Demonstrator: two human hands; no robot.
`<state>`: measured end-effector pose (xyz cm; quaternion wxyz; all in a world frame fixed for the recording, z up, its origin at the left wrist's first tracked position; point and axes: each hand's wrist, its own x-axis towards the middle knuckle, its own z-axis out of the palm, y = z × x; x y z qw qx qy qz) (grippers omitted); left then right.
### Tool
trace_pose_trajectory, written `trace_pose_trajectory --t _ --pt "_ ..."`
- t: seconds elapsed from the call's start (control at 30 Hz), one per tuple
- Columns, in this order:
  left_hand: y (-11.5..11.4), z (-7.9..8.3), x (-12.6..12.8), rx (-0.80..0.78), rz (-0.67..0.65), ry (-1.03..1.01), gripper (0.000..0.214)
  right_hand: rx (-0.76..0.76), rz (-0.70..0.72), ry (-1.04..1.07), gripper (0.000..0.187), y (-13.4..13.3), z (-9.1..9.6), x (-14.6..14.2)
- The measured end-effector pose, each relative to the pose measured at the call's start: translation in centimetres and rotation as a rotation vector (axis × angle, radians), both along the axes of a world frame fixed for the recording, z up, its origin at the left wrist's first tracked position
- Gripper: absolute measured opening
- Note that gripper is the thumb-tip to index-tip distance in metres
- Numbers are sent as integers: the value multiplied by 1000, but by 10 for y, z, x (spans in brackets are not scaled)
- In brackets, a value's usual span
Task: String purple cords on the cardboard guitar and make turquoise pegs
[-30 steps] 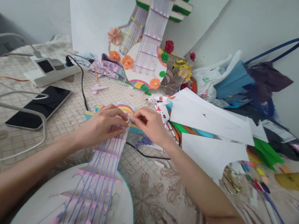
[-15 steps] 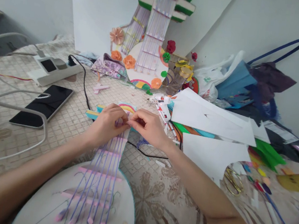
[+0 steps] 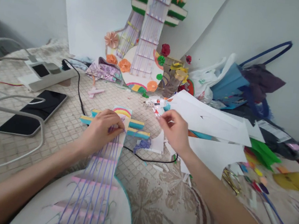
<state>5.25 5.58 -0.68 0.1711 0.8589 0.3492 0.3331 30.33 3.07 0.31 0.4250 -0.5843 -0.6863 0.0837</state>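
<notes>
A handmade paper guitar [image 3: 122,204] lies in front of me. Purple yarn strings [image 3: 99,173] run along it over pink strips. My left hand [image 3: 104,130] rests on the neck near the rainbow-painted head, its thumb and fingers pinched on the yarn ends. Blue-and-yellow pegs [image 3: 138,133] stick out from both sides of the head. Off to the right, my right hand [image 3: 176,132] hovers with its fingertips together beside a glue gun [image 3: 155,101]. Whether anything is between those fingertips is hidden.
Two decorated paper guitars [image 3: 145,58] stand against the wall behind. White paper sheets [image 3: 209,116], gold scissors [image 3: 231,179] and bags [image 3: 225,83] lie to the right. A phone [image 3: 33,113], power strip [image 3: 48,76] and cables are on the left. Purple yarn [image 3: 142,145] and paper scraps lie beside the neck.
My right hand has left the neck and moved right, to beside the glue gun. My left hand stays pinched at the strings. The right-side pegs are now uncovered, and the view has shifted slightly.
</notes>
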Motion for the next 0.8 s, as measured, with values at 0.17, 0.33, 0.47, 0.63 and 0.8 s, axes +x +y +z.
trace_pose_trajectory --t 0.17,0.33,0.47,0.63,0.8 --pt "0 -1 0 32 14 6 9 -97 -141 -260 32 43 -19 41" --pt "0 -3 -2 38 5 20 9 -323 -96 -421 25 66 -25 37" --pt "1 -4 -2 45 17 23 9 -276 -78 -352 24 68 -19 32" --pt "0 -2 -1 54 34 17 10 -430 291 160 28 55 -2 34" --pt "1 -4 -2 49 19 15 9 -761 569 382 28 42 12 29"
